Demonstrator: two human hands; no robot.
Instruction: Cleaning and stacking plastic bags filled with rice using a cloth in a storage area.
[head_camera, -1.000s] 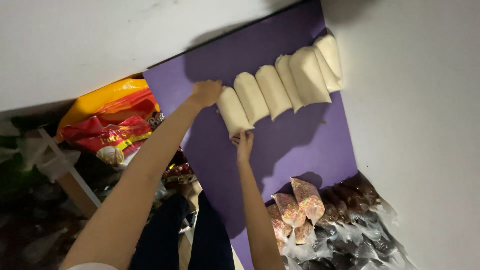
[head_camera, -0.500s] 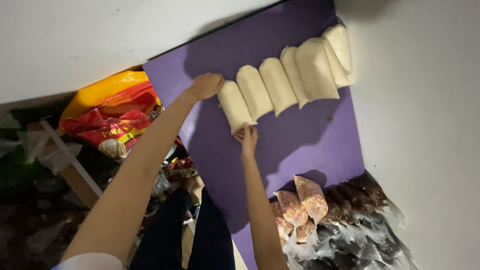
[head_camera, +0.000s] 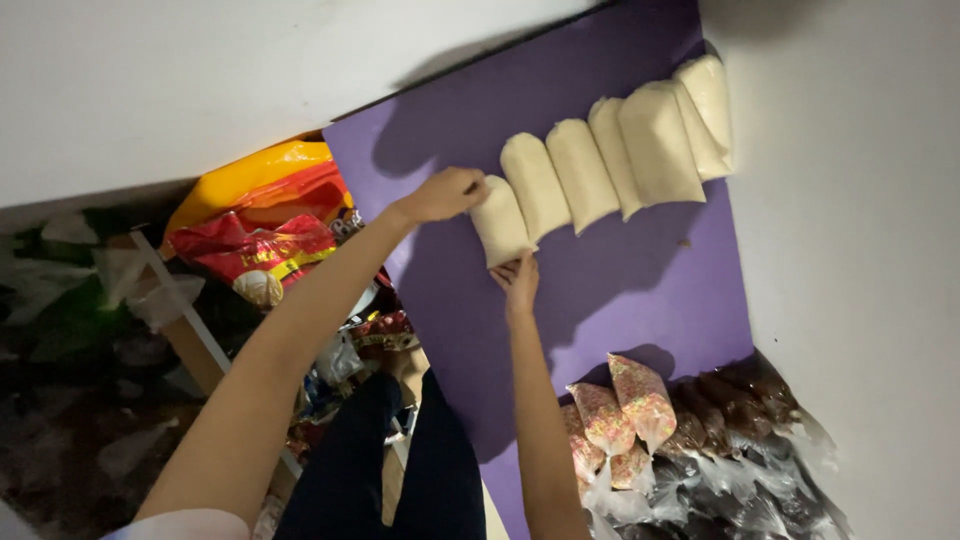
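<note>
Overhead, in the head view, a purple board (head_camera: 600, 300) is seen, bearing a row of pale filled bags (head_camera: 620, 150) laid side by side, each overlapping the next. The end bag (head_camera: 500, 225) at the near end of the row is held from two sides. The left hand (head_camera: 445, 193) is closed over its upper left edge, fingers curled against the plastic. The right hand (head_camera: 517, 280) is set at the bag's lower end, fingertips pressed together on that end; whether it is pinched or merely pushed cannot be told.

The step in hand is judged to be the setting of this bag into line with the others, tucked against its neighbour. A small squaring push from both hands seems called for next, so that the bag lies parallel and touching without riding up over the one beside it, followed by a clean release.

Lower on the board, speckled bags (head_camera: 625, 410) and dark bags (head_camera: 740, 400) are heaped together, well apart from the row. Left of the board, red and yellow packets (head_camera: 260, 225) are piled near a shelf edge.
</note>
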